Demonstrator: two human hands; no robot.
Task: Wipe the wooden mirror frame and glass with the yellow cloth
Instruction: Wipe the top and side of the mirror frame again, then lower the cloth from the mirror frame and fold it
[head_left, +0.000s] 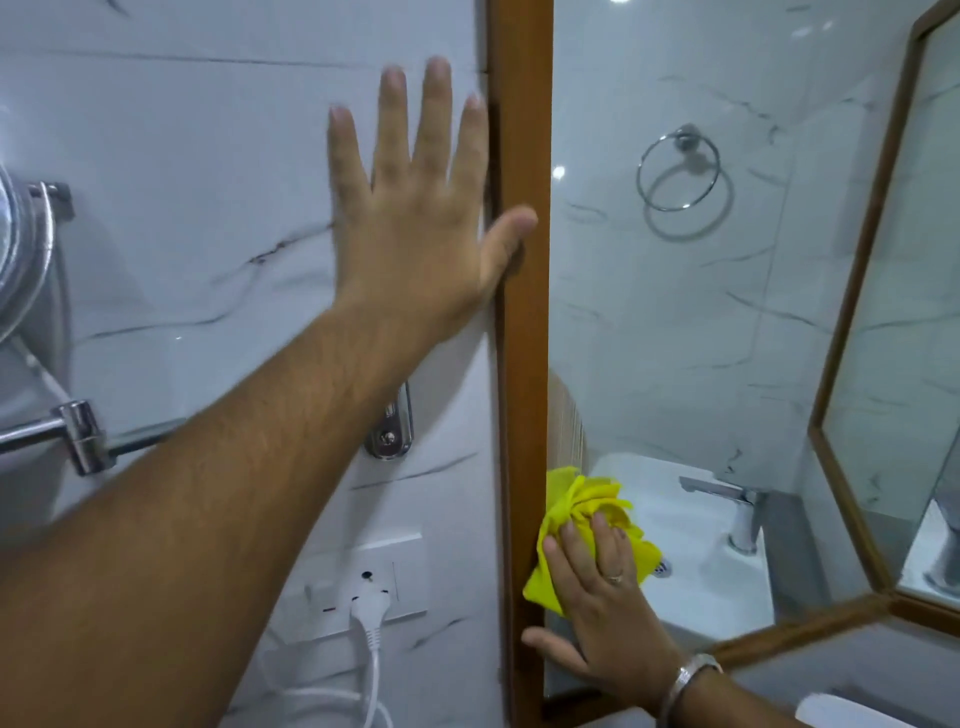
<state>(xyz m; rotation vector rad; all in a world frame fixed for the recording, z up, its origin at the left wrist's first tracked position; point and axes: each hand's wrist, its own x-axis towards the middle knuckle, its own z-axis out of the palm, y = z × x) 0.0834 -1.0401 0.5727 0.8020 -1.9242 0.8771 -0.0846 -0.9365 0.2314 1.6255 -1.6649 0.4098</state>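
White marble-veined wall tile (208, 156) all around, bathroom setting. Nearest, at lower right: right hand (597, 597) flat and fingers spread, pressing the yellow cloth (576, 514) against the glass (675, 338) right at the inner edge of the wooden mirror frame (522, 364), low on its left upright; cloth bunched, pinned under the fingers rather than pinched, part of it lapping onto the wood. Ring on one finger, metal bracelet (691, 675) at the wrist. Left forearm reaching up across the lower left, over a white wall socket (384, 577) with a white plug (366, 605) and cord hanging down. Left hand (415, 218) wide open, empty, palm flat on the tile just beside the frame's outer edge, fingers pointing up, thumb resting on the wood. Chrome bracket (392, 431) on the wall just below that wrist; chrome rail fitting (78, 431) at far left. Open glass above the cloth, wide and unobstructed up the pane. No readable writing anywhere. Farther, in reflection: white basin (701, 545) with chrome tap (727, 499), chrome towel ring (678, 171) on tile. Angled frame members along the right and lower right edges of the glass.
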